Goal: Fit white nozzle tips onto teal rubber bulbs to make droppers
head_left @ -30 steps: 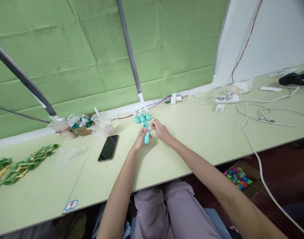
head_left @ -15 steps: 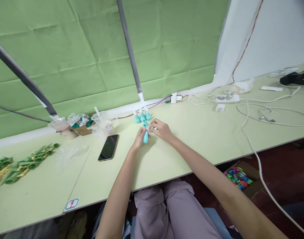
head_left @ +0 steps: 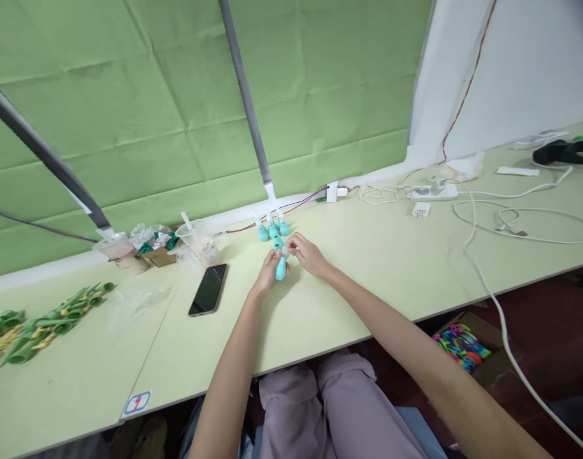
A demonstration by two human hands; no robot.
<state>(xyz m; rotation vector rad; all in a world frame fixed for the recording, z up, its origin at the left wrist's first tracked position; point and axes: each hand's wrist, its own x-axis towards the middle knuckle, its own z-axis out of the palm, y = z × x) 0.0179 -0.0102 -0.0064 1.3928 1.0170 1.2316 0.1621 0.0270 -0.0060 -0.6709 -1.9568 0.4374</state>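
My left hand is closed around a small turquoise bulb-shaped bottle, its rounded end toward me. The fingers of my right hand pinch at a clear plastic piece by the bottle's far end. How this piece sits on the bottle is too small to tell. Just beyond my hands stands a turquoise piece with an open top. Behind it are three turquoise bulb bottles with pale, clear tops, at the left, middle and right.
A black phone lies left of my hands. Plastic cups and a small box of wrappers stand behind it. Green and yellow parts lie far left. A power strip and white cables occupy the right side.
My right hand has shifted slightly left and stays at the clear piece. My left hand keeps its hold on the bottle. The whole view has tilted a little.
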